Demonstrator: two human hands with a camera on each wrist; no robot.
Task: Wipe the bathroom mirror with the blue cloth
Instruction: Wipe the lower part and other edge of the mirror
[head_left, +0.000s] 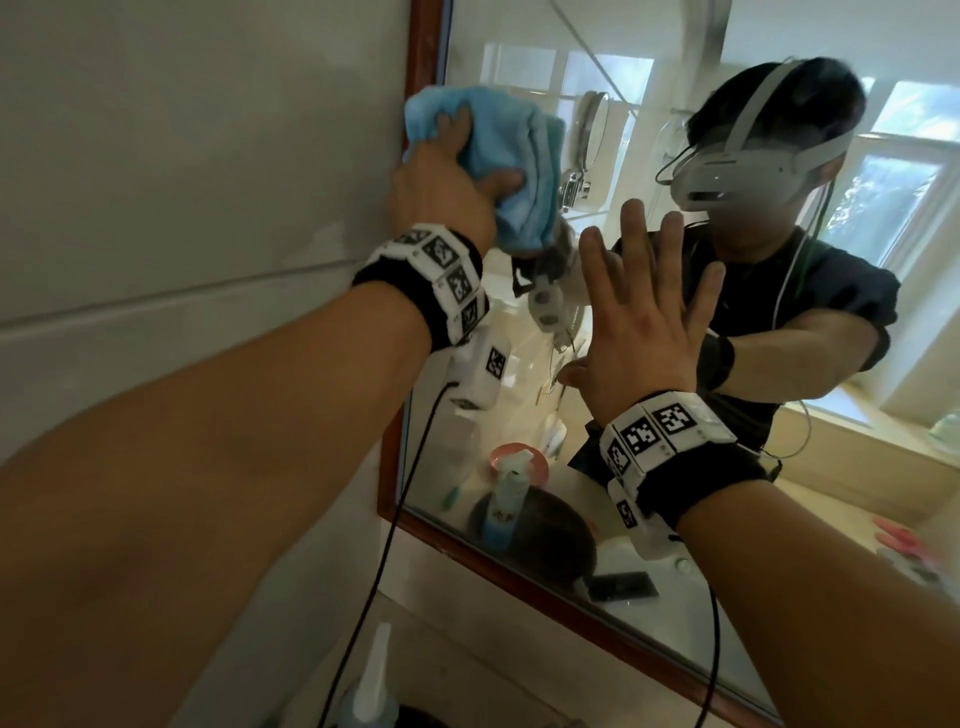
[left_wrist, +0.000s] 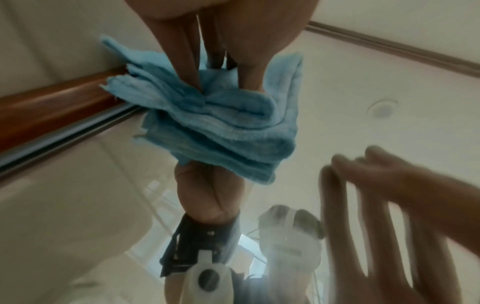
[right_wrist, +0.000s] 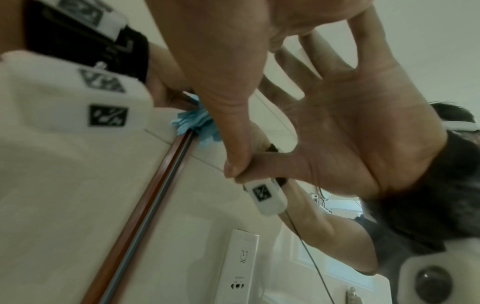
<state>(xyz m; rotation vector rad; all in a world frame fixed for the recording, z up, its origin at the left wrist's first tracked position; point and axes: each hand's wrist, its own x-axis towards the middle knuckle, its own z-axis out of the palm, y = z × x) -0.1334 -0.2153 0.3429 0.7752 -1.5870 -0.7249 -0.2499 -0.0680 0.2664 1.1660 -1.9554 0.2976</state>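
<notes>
Wiping the mirror's left edge
Your left hand (head_left: 441, 192) gripped the blue cloth (head_left: 498, 156) against the mirror (head_left: 519, 364); right hand (head_left: 649, 322) splayed flat beside it; overlapping strokes suited best

Light: soft daylight from windows (head_left: 904, 171) reflected in the mirror (head_left: 649, 93)
Blur: right hand (left_wrist: 389, 197) smeared in left wrist view
Edges: wide-angle bending of the mirror frame (head_left: 423, 57)
Glare: mild haze on glass

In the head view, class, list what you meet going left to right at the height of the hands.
Tiled wall → left hand gripping the blue cloth at the mirror's wooden frame → right hand, fingers straight, flat against the mirror glass → reflected window.
</notes>
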